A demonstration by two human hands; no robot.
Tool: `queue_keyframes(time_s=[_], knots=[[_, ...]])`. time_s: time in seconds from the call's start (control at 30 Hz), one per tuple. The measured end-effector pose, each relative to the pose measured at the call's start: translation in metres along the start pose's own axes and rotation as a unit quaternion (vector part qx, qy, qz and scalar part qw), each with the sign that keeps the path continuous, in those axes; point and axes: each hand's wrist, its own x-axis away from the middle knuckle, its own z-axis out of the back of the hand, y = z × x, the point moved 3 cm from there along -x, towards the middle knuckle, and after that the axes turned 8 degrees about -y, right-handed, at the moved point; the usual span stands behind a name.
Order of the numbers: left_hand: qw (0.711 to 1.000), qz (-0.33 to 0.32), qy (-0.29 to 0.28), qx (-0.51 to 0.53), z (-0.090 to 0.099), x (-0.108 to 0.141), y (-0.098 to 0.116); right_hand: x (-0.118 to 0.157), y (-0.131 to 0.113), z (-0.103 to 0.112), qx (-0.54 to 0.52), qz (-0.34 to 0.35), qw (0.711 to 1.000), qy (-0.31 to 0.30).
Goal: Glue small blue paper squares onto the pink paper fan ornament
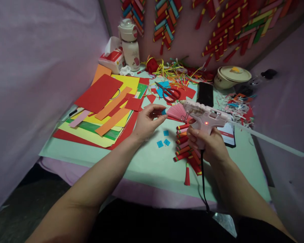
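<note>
My left hand (150, 119) pinches a small blue paper piece (163, 111) between thumb and fingers. Right beside it spreads a pink pleated paper fan (176, 111); whether the two are joined I cannot tell. My right hand (209, 141) is wrapped round the handle of a pale pink hot glue gun (205, 114). Its nozzle points left over the fan, a red light glows on its side, and a long white glue stick (273, 137) juts from the back. Several blue paper squares (166, 142) lie below my left hand. A string of paper firecrackers (183, 148) is partly hidden behind my right hand.
Coloured paper sheets (98, 94) are stacked at left. Red-handled scissors (171, 94) lie behind the fan, near a dark phone (205, 94). A white bottle (130, 50), paper scraps (177, 71) and a lidded bowl (229, 77) stand along the back. The gun's black cord (203, 182) drops over the front edge.
</note>
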Motion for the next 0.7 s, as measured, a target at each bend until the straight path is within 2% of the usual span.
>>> queue_keyframes(time_s=[0.27, 0.37, 0.7], knots=[[0.992, -0.065, -0.019, -0.107, 0.000, 0.003, 0.006, -0.001, 0.006, 0.003, -0.021, -0.004, 1.000, -0.004], [0.987, -0.070, -0.018, -0.147, 0.001, 0.004, 0.009, -0.001, 0.009, 0.004, -0.017, -0.006, 1.000, -0.003], [0.987, -0.068, 0.003, -0.148, 0.003, 0.005, 0.005, 0.000, 0.012, 0.003, -0.009, -0.022, 1.000, -0.019]])
